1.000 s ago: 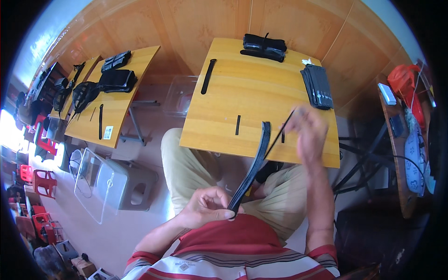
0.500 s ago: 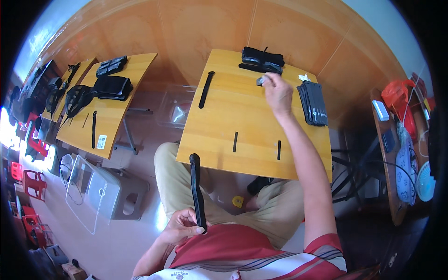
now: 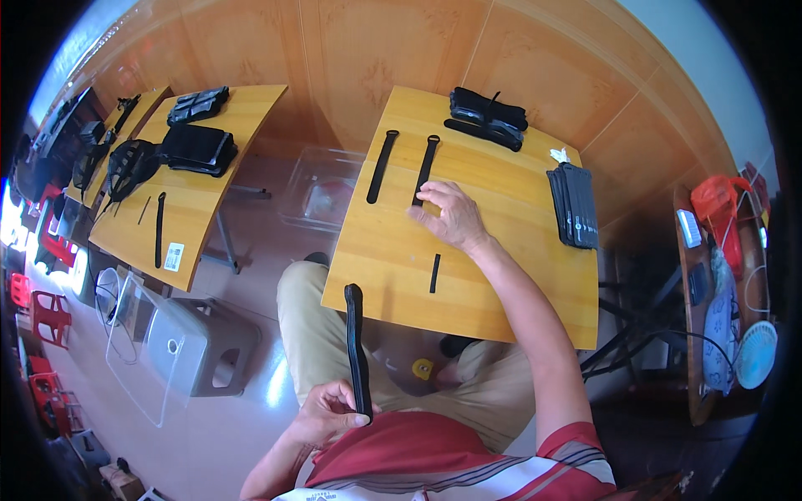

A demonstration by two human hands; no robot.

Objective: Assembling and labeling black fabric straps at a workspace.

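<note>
My left hand (image 3: 327,415), low in front of my body, is closed on the lower end of a bundle of black straps (image 3: 357,342), which stands nearly upright. Over the table my right hand (image 3: 451,215) has its thumb and fingers apart at the near end of a flat black strap (image 3: 428,159) with a loop at its far end. A matching looped strap (image 3: 383,167) lies to its left. Nearer to me is a short black strip (image 3: 434,273).
Black bundles (image 3: 487,113) lie at the far edge of the yellow table (image 3: 376,275), and a stack of dark flat packs (image 3: 572,204) at its right. A second table (image 3: 196,196) at left carries black goods. Below stand a clear bin (image 3: 322,196) and a grey stool (image 3: 217,346).
My right hand has moved left and nearer, away from a small grey thing. A second looped strap now lies on the table. One short strip no longer shows, where my forearm now is.
</note>
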